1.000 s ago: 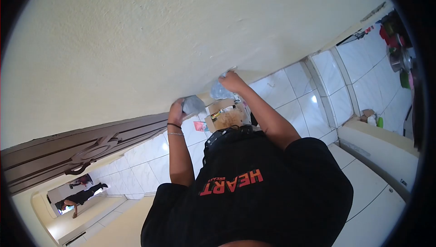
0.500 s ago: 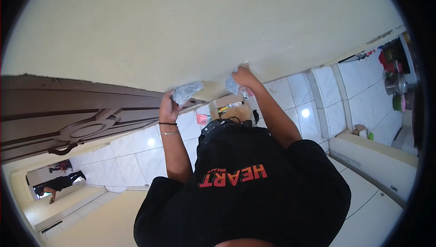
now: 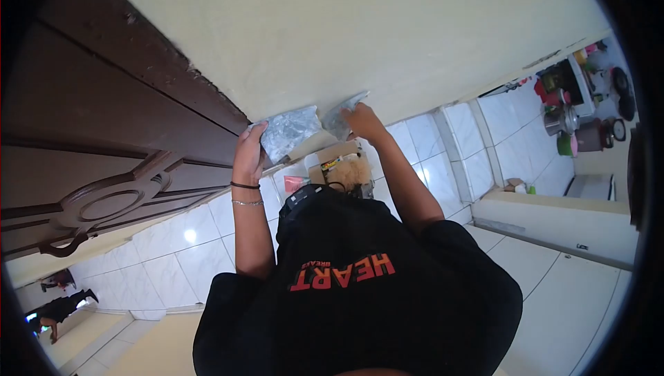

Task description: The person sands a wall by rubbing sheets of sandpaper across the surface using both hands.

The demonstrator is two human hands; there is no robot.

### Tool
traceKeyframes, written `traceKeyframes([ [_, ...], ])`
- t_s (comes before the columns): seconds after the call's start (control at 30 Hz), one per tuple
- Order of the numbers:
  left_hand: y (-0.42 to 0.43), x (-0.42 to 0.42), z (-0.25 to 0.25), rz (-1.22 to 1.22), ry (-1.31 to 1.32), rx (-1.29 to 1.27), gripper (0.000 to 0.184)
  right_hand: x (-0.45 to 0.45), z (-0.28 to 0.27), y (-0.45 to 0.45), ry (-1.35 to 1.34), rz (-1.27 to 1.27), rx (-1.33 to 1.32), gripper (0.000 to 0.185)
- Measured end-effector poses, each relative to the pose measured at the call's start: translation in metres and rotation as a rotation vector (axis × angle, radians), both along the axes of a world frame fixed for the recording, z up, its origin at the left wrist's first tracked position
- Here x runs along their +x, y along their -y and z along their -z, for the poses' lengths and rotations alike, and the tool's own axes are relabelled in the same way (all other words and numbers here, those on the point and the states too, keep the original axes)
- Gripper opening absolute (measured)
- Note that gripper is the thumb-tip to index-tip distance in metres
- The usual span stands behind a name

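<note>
My left hand (image 3: pixel 250 149) is closed on the edge of a crumpled, translucent grey plastic sheet (image 3: pixel 287 130), held up near the wall beside the door. My right hand (image 3: pixel 364 124) grips another part of similar grey plastic (image 3: pixel 337 121), its fingers curled at the upper edge. Whether the two parts are one sheet cannot be seen. Beneath my hands lies an open cardboard box (image 3: pixel 315 162) holding a tan, fibrous-looking thing (image 3: pixel 351 171) and a yellow-and-black packet (image 3: pixel 335 163). A red packet (image 3: pixel 296 184) lies left of the box.
A brown carved door (image 3: pixel 104 148) is on the left, beside a cream wall (image 3: pixel 387 23). White tiles (image 3: pixel 197 258) cover the floor. Pots and a green container (image 3: pixel 567 144) stand at the far right. Another person (image 3: pixel 62 310) in dark clothes is at the lower left.
The view has turned, showing more of the door and pots. The plastic in my left hand is spread wider, and the two plastic parts are closer together. Both hands keep their grip.
</note>
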State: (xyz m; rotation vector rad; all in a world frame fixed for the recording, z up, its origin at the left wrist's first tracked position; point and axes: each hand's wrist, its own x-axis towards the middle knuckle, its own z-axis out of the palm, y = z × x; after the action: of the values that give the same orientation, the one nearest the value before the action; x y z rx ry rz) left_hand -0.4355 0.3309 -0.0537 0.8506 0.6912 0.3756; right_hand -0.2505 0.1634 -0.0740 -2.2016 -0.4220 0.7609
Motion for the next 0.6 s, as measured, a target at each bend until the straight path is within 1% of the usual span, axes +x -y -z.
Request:
traceKeyframes([
  [0.03,0.001,-0.004,-0.003,0.01,0.016,0.004,0.017,-0.002,-0.013,0.002,-0.007,0.007,0.139,0.036],
  [0.07,-0.001,-0.003,0.014,-0.001,-0.025,0.102,0.017,-0.008,-0.03,0.003,-0.019,0.015,0.276,0.035],
  [0.1,-0.002,-0.004,0.026,0.0,-0.022,0.088,0.017,-0.011,-0.056,0.002,-0.016,0.015,0.262,0.035],
  [0.13,-0.001,-0.003,0.037,0.042,-0.072,0.185,0.017,-0.013,-0.086,0.0,0.168,-0.034,0.141,0.035],
  [0.17,0.0,-0.003,0.048,0.085,-0.12,0.284,0.017,-0.014,-0.1,-0.001,0.352,-0.085,0.019,0.036],
  [0.2,0.0,-0.002,0.057,0.12,-0.167,0.229,0.018,-0.007,-0.089,-0.003,0.324,-0.061,0.02,0.036],
  [0.23,0.001,-0.001,0.065,0.114,-0.157,0.224,0.018,-0.003,-0.079,-0.003,0.334,-0.066,0.015,0.036],
  [0.3,0.005,0.005,0.067,0.019,-0.23,0.27,0.018,0.008,-0.056,-0.004,0.372,-0.17,-0.128,0.036],
  [0.33,0.008,0.008,0.06,0.015,-0.225,0.263,0.018,0.013,-0.032,-0.002,0.376,-0.174,-0.134,0.036],
  [0.37,0.011,0.009,0.045,-0.034,-0.114,0.298,0.019,0.017,-0.004,-0.001,0.394,-0.198,-0.176,0.035],
  [0.4,0.013,0.012,0.033,-0.086,0.0,0.334,0.025,0.019,0.003,-0.001,0.414,-0.223,-0.216,0.035],
  [0.43,0.014,0.015,0.026,-0.097,0.006,0.33,0.025,0.026,0.008,0.002,0.422,-0.233,-0.218,0.035],
  [0.5,0.017,0.02,0.018,-0.062,-0.038,0.445,0.031,0.028,-0.003,0.004,0.407,-0.281,-0.149,0.034],
  [0.53,0.022,0.02,0.026,-0.066,-0.049,0.443,0.031,0.032,-0.01,0.01,0.397,-0.288,-0.148,0.034],
  [0.57,0.024,0.022,0.04,-0.028,-0.095,0.534,0.033,0.034,-0.033,0.012,0.347,-0.296,-0.09,0.034],
  [0.6,0.026,0.026,0.047,0.013,-0.138,0.63,0.035,0.039,-0.044,0.014,0.298,-0.3,-0.027,0.035],
])
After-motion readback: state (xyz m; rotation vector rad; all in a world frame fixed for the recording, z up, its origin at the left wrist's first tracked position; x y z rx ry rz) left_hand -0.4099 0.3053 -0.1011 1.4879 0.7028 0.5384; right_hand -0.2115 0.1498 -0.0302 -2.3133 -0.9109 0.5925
